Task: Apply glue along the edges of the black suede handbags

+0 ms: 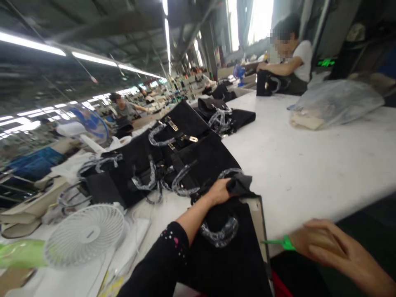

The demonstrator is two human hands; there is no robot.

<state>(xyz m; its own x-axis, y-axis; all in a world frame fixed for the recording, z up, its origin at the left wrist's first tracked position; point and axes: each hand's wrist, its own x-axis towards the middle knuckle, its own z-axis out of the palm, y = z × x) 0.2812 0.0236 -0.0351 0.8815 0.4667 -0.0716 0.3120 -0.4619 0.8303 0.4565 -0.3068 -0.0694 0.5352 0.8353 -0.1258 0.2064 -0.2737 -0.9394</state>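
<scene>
A black handbag lies in front of me, with its plastic-wrapped handle on top and a pale inner strip showing along its right edge. My left hand is closed on the dark flap at the bag's far end. To the right, my right hand is wrapped around a brownish squeeze bottle with a thin green nozzle. The nozzle's tip points left and meets the pale strip in view; whether it touches, I cannot tell. Motion blurs this hand slightly.
Several black handbags with wrapped handles are piled beyond my left hand. A white fan stands at the left. On the white table, a clear plastic bag lies far right. A co-worker handles another black bag across the table.
</scene>
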